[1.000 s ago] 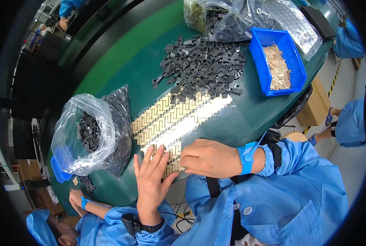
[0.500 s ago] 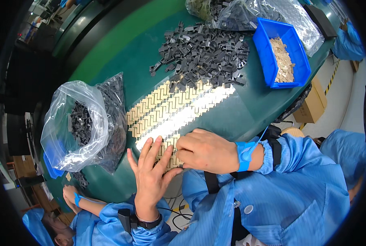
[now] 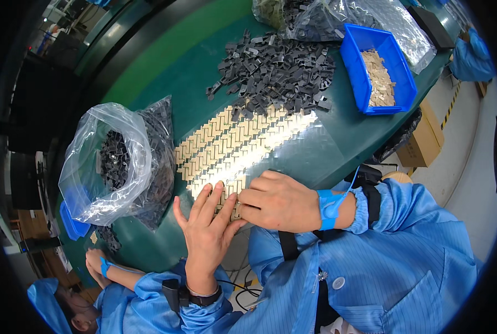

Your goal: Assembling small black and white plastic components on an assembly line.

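Resting the left hand (image 3: 206, 228) on the near end of the sheet of pale pieces (image 3: 226, 142), with fingers spread and loose, grasping nothing visible. Curling the right hand (image 3: 279, 203) just beside it, over the right edge of that same end, with fingertips bent under and mostly hidden; impossible to tell whether clenched on nothing or gripping a small piece. Finding the sheet flat on the green table (image 3: 198, 78), directly in front of the body, with its far end reaching the heap of dark pieces (image 3: 276, 72) and partly covered by a few.

Judging from this pose, probably steadying with the left and doing fine finger work at single pieces with the right. Calling next, by the look of it, for a light touch, without nudging neighbouring pieces out of line.

Counting one sheet, with at least three zigzag bands; too much glare for an exact tally of pieces. Counting one dark heap, too jumbled to number. Counting two blue trays: a large tray (image 3: 355, 72) right of the heap, holding countless pale chips (image 3: 377, 80), and a second tray (image 3: 73, 220) partly hidden behind the open clear bag (image 3: 137, 167). Counting at least two bags, including a far bag (image 3: 326, 22), both containing dark pieces.
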`<state>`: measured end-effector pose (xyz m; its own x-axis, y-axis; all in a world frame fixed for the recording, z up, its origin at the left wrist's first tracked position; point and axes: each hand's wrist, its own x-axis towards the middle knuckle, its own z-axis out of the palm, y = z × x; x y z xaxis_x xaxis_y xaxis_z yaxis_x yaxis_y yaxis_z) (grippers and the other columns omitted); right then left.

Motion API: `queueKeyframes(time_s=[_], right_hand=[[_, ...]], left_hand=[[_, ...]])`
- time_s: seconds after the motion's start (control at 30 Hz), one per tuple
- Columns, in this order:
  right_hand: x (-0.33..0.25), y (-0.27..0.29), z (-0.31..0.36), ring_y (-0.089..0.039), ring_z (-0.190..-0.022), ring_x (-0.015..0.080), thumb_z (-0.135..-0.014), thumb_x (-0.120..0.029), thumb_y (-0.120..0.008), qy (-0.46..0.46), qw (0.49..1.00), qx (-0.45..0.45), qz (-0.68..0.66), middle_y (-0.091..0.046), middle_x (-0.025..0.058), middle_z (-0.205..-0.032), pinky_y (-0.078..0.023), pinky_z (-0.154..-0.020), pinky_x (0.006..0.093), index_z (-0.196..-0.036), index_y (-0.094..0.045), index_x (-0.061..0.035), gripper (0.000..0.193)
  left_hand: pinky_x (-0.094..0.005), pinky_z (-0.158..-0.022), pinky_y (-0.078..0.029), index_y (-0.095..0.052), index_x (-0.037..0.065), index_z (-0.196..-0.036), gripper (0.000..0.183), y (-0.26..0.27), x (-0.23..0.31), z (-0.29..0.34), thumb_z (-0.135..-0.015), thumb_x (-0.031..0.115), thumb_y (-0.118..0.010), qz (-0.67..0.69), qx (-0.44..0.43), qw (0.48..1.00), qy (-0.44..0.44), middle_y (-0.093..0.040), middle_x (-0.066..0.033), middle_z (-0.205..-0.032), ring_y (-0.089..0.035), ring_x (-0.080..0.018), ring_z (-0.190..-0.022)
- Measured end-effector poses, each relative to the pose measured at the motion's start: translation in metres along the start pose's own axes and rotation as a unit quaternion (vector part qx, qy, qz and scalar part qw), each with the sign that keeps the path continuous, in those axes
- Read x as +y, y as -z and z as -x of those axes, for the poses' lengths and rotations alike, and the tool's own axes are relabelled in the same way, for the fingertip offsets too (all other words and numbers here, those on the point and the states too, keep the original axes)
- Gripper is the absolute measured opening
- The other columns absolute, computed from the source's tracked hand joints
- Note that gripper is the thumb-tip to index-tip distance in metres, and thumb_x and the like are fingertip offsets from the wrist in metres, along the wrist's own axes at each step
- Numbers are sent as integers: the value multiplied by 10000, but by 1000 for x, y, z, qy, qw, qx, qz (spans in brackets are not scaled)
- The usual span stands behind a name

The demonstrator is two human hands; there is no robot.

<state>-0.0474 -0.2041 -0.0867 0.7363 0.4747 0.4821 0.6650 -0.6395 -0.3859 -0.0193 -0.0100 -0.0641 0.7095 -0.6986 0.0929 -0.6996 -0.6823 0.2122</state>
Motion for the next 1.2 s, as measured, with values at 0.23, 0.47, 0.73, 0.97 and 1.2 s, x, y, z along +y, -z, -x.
queueKeyframes(time_s=[0.23, 0.47, 0.73, 0.97, 1.2], right_hand=[[-4, -5, 4, -487, -683, 157, -628, -153, -592, 7, 999, 26, 40, -498, 13, -731, -384, -590, 293, -750, -592, -45, 163], [-7, -4, 7, -534, -731, 213, -642, -180, -562, 13, 997, 40, 72, -547, 71, -789, -384, -611, 336, -622, -624, -88, 113], [4, -22, 1, -540, -704, 203, -714, -247, -542, 4, 995, 98, 7, -513, 35, -761, -434, -584, 343, -755, -534, -107, 147], [14, 12, 6, -489, -595, 231, -755, -187, -561, 72, 950, 303, -8, -468, 69, -677, -388, -529, 353, -696, -505, -60, 151], [17, 41, 19, -475, -616, 246, -829, -99, -532, 134, 942, 306, -17, -446, 82, -668, -388, -579, 381, -689, -522, -24, 158]], left_hand=[[-579, -1008, -135, -615, 154, -1109, 447, -3, 0, -2, -701, 322, -679, -19, 9, 1000, -11, -548, -43, -1212, -494, -228, -1129], [-535, -965, -303, -602, 10, -1039, 379, 7, 2, -12, -802, 305, -599, -104, 4, 990, -95, -580, -159, -1115, -579, -269, -986], [-596, -1041, -70, -480, 100, -1271, 596, 1, -10, 3, -817, 482, -535, -19, -60, 998, -7, -444, -84, -1336, -365, -291, -1262], [-582, -1040, -107, -465, 98, -1279, 562, -5, -11, 7, -853, 464, -489, 19, -19, 999, -17, -430, -114, -1341, -361, -315, -1259], [-566, -999, -231, -485, 89, -1236, 566, 6, 5, -4, -797, 435, -575, 13, 12, 999, -51, -431, -188, -1308, -395, -378, -1202]])
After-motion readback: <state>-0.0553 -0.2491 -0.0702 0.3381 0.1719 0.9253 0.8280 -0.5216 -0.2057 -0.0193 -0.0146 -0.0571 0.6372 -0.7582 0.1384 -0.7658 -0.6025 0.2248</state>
